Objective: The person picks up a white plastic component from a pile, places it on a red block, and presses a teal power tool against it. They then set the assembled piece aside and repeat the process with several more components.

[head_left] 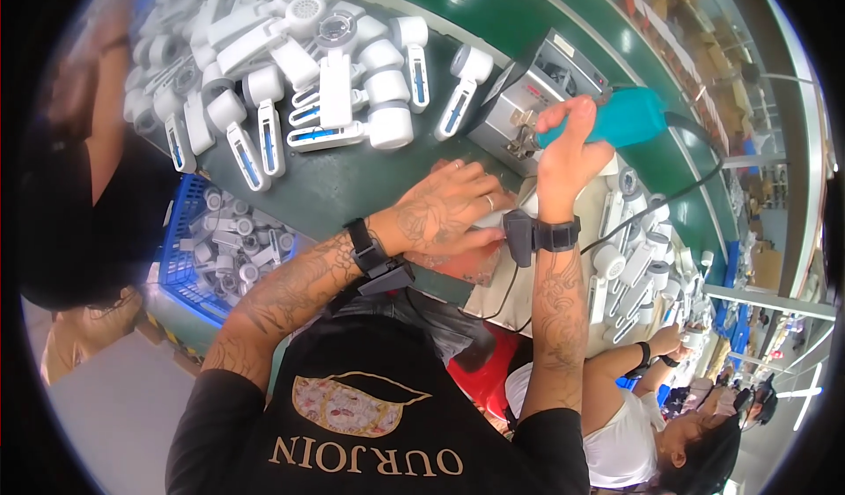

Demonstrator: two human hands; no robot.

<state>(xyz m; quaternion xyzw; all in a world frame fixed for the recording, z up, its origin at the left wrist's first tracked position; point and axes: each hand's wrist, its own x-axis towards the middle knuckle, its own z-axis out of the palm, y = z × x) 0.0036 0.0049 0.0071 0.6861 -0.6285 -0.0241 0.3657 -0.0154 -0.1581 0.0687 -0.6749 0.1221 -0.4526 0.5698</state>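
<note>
My right hand (570,162) is wrapped round a teal electric screwdriver (629,118) with a dark cord. The tool lies nearly level, its tip pointing left at the front of a grey metal screw feeder box (537,86). Lower and to the left, my left hand (451,206) is closed over a white plastic part (491,220) at the table edge; the fingers hide most of it. Beyond my left hand lie several white plastic housings (387,121) with round heads and long handles, some open with a blue strip inside.
A large heap of white housings (255,33) covers the back left of the green table (352,174). Left of me is a blue basket (180,231) of small grey-white parts. More housings (638,257) lie at right, beside a co-worker in white (620,438). Another person's arm (107,108) is at far left.
</note>
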